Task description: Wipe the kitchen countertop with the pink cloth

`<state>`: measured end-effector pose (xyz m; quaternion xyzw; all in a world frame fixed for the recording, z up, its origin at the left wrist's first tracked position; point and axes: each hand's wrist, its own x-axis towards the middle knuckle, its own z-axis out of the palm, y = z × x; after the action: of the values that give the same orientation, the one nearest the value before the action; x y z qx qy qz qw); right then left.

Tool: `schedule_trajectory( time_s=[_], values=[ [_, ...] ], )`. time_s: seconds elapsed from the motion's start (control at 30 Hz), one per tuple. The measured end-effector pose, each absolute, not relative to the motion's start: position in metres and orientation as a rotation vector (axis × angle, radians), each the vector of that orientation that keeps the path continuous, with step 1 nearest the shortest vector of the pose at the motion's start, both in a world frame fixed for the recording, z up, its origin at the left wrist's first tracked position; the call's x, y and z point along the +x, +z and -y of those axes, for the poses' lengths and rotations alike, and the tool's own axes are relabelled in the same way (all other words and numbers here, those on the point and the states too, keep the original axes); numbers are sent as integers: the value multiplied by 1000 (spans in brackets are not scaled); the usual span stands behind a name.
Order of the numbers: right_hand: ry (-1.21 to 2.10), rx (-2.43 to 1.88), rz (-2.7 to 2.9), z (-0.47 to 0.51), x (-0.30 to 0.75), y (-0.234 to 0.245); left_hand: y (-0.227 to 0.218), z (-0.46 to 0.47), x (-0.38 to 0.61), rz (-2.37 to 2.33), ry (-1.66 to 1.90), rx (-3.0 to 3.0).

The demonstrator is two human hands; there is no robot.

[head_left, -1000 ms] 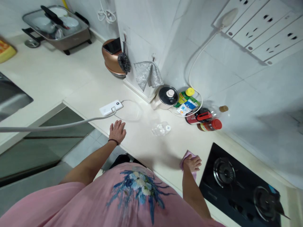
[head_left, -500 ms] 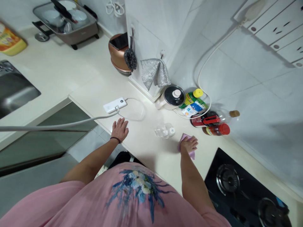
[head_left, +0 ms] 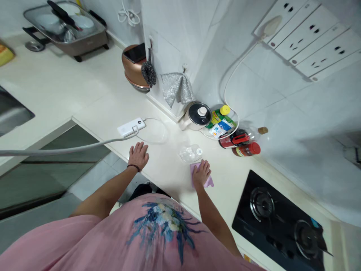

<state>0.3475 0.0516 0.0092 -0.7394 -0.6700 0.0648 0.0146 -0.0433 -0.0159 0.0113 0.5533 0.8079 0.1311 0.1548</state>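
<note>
My left hand (head_left: 138,156) lies flat near the counter's front edge, fingers spread and holding nothing, with a beaded bracelet at the wrist. Just beyond it is a white power bank (head_left: 131,127) with a cable looped on the counter. Under my right hand (head_left: 202,172) is a pink cloth (head_left: 209,182), gripped and pressed against the countertop (head_left: 169,177); the palm covers part of it. A clear plastic bottle (head_left: 190,153) lies on its side just beyond the cloth.
Along the wall stand a lidded electric pot (head_left: 194,119), seasoning packets (head_left: 221,128) and a red-capped bottle (head_left: 247,149). A black gas stove (head_left: 278,222) is at right. A grey cable (head_left: 70,150) crosses at left, near the sink (head_left: 12,113).
My right hand has slid left with the pink cloth, closer to the clear bottle. My left hand stays on the counter. The camera view has turned slightly right.
</note>
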Motion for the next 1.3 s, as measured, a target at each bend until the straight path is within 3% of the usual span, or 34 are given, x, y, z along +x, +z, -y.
schedule_trajectory(
  time_s=[0.3,0.67,1.0,1.3],
  values=[
    [311,-2119,2266,31,314,3,10,15,-43,-2316,381,1603],
    [446,-2010,2126,52,299,-1,12,14,-43,-2289,392,1607],
    [780,-1865,1422,-2,287,28,9,14,-44,-2259,426,1598],
    [877,-1667,1317,-80,262,47,13,13,-43,-2263,399,1594]
  ],
)
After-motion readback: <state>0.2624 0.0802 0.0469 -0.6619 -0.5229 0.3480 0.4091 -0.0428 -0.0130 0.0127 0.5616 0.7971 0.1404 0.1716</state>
